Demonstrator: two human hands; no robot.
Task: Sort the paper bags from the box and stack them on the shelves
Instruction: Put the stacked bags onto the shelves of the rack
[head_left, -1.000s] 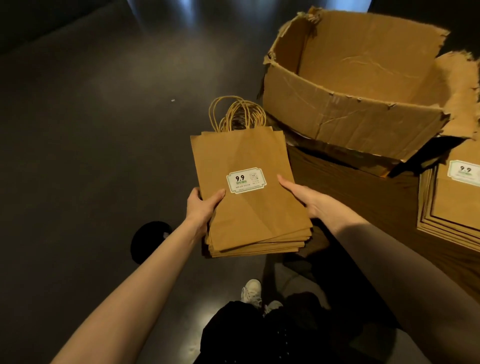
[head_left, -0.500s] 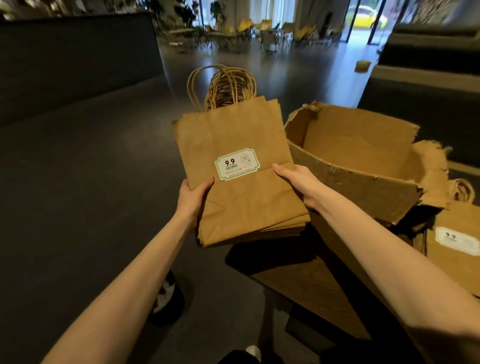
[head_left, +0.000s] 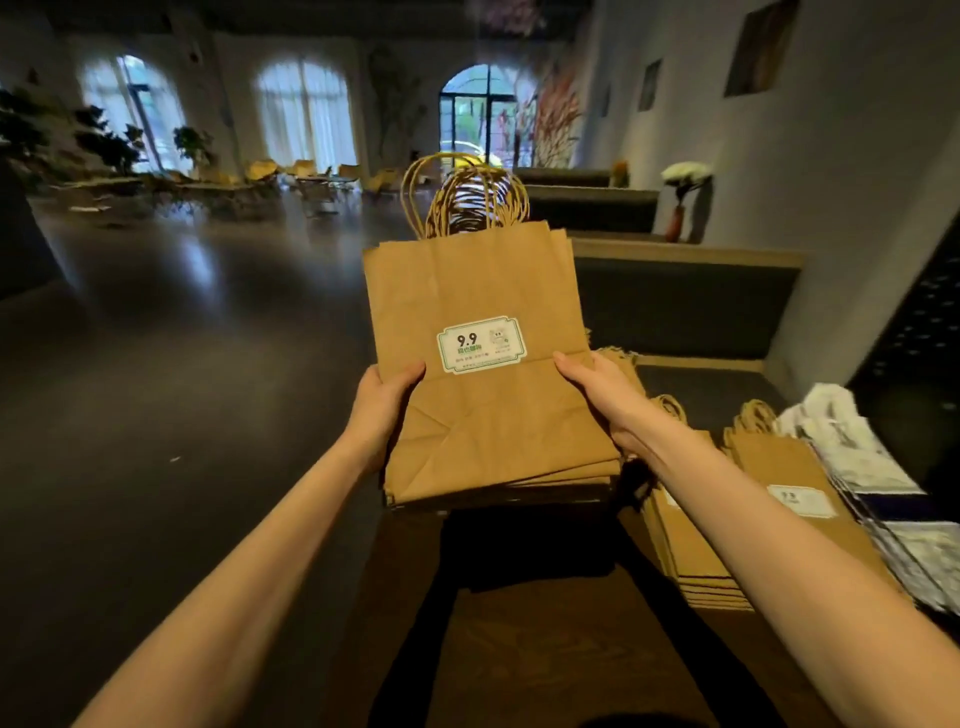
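I hold a stack of flat brown paper bags (head_left: 483, 415) with twisted handles and a white "9.9" label, out in front of me at chest height. My left hand (head_left: 382, 402) grips its left edge, thumb on top. My right hand (head_left: 602, 400) grips the right edge the same way. A second pile of the same brown bags (head_left: 753, 499) lies on the wooden surface (head_left: 545, 623) below and to the right of my right forearm. The box is out of view.
White and dark patterned bags (head_left: 883, 493) lie at the far right beside the brown pile. Dark stepped ledges (head_left: 685, 306) rise behind the bags toward a grey wall. Dark open floor (head_left: 156, 364) spreads to the left, with chairs and plants far back.
The view has swung up and to the right. The torn cardboard box has left the frame, and the stack in both hands now hangs over the wooden surface near the other pile.
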